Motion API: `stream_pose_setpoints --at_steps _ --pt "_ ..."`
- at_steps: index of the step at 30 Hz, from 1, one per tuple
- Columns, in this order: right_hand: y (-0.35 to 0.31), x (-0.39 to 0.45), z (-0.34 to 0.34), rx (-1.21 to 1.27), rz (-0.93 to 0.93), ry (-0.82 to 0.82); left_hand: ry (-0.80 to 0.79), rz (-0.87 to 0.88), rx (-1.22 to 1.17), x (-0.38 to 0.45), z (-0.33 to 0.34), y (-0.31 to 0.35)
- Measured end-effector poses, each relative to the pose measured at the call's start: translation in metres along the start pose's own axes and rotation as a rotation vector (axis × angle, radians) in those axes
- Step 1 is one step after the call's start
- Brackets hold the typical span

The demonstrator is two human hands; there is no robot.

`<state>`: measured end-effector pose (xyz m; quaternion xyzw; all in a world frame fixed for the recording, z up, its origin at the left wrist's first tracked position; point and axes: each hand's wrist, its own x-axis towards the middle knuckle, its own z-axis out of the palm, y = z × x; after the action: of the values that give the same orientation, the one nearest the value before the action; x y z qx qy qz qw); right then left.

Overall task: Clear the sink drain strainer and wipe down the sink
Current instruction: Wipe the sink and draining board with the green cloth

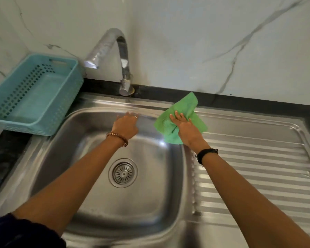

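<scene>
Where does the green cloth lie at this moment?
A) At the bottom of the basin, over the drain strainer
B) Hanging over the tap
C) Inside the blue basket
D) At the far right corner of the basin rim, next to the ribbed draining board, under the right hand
D: the green cloth is spread at the basin's far right corner beside the draining board, with the right hand pressing flat on it; the drain strainer is uncovered.

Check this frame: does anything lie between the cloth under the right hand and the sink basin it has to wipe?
Nothing visible does. The right hand presses the green cloth flat on the sink's back right corner, at the basin's edge. The basin is bare down to the drain strainer. The left hand rests on the back rim, aside from the cloth.
</scene>
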<state>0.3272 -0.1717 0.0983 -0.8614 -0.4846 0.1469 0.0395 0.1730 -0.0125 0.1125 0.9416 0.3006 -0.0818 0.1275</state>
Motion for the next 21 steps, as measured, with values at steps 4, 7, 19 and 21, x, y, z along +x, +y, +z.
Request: stream_pose_setpoints --at_steps 4,7,19,21 --pt "0.061 -0.026 -0.008 0.038 0.115 0.021 0.044 0.227 -0.046 -0.002 0.020 0.075" --pt "0.124 -0.049 -0.017 0.071 0.199 0.018 0.038 0.220 -0.167 -0.005 0.034 0.125" --pt "0.189 -0.082 -0.025 0.126 0.313 0.066 -0.039 0.056 -0.174 -0.009 0.036 0.163" --pt "0.166 -0.073 -0.018 0.122 0.289 0.114 -0.046 0.048 -0.148 -0.007 0.035 0.165"
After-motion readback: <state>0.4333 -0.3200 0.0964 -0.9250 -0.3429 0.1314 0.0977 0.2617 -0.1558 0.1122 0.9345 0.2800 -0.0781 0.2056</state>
